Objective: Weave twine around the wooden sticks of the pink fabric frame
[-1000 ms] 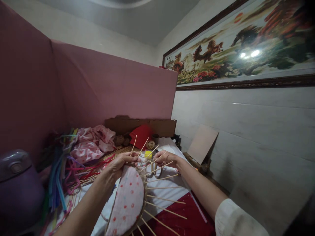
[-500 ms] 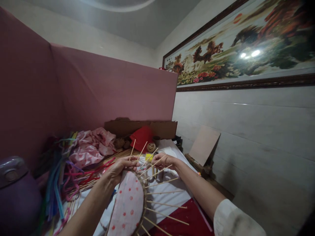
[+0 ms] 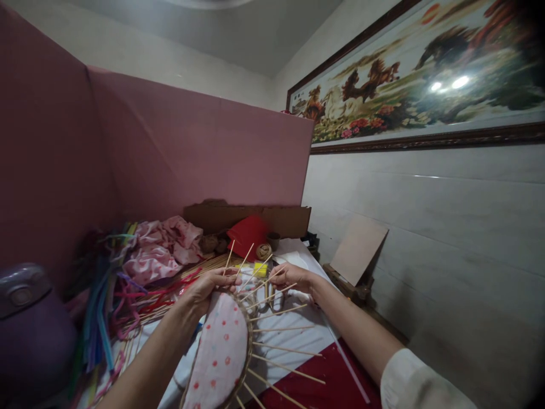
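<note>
A half-round woven piece (image 3: 223, 346) faced with white cloth with red dots stands tilted in front of me. Thin wooden sticks fan out from its curved, twine-wrapped edge (image 3: 248, 335). My left hand (image 3: 215, 285) grips the top of this piece, thumb and fingers closed on its edge by the upper sticks. Among the stick tips on the right, my right hand (image 3: 292, 278) is pinched closed. What lies between its fingertips is too small to make out. Below that hand, scissors (image 3: 272, 298) rest on the white table surface (image 3: 289, 335).
Left of the work lie colourful pipe cleaners (image 3: 100, 318), crumpled pink cloth (image 3: 166, 250) and a purple flask (image 3: 32, 335). Behind are a red cloth (image 3: 247, 236), a twine ball (image 3: 264, 251), a yellow item (image 3: 260, 269) and a cardboard strip (image 3: 285, 218). A board (image 3: 360, 250) leans at the right wall.
My right hand has shifted slightly to the right, away from the left hand. The left hand keeps its grip on the woven piece. The whole view has turned a little.
</note>
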A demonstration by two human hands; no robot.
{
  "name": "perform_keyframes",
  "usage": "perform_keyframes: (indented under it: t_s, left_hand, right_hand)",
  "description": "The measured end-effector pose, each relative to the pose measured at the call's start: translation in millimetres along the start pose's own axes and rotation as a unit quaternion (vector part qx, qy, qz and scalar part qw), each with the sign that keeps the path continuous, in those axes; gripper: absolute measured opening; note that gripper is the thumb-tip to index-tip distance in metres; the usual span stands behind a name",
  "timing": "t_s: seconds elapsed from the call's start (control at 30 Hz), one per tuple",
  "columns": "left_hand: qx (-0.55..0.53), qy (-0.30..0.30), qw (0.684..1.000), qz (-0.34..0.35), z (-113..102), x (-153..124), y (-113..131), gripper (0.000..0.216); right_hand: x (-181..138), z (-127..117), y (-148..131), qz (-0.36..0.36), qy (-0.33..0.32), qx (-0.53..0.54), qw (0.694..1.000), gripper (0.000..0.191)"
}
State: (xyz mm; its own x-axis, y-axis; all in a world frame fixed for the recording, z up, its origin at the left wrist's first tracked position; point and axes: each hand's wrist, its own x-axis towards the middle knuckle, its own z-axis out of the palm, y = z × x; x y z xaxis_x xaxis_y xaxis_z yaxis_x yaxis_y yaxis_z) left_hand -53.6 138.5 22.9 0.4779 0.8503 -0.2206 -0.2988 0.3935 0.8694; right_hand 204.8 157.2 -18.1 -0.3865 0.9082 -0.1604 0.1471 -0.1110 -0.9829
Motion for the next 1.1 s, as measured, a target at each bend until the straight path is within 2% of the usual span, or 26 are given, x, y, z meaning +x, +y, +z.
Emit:
perform_keyframes:
  t_s: [0.37,0.77,1.1]
  left_hand:
    - [0.002,0.006,1.0,-0.006,-2.4,1.9,-0.8,0.025]
    - [0.001,0.017,1.0,-0.002,0.6,0.7,-0.4,0.019]
    - [-0.004,0.008,1.0,-0.003,-2.3,1.9,-2.1,0.023]
  right_hand:
    - [-3.0,3.4,-5.5,-0.001,0.03,0.013,0.999,0.02]
    - [-7.6,-0.2,-12.2,0.021,0.015,0.001,1.0,0.021]
    - [-16.1,-6.3,-23.0,-0.019,0.007,-0.013,1.0,0.018]
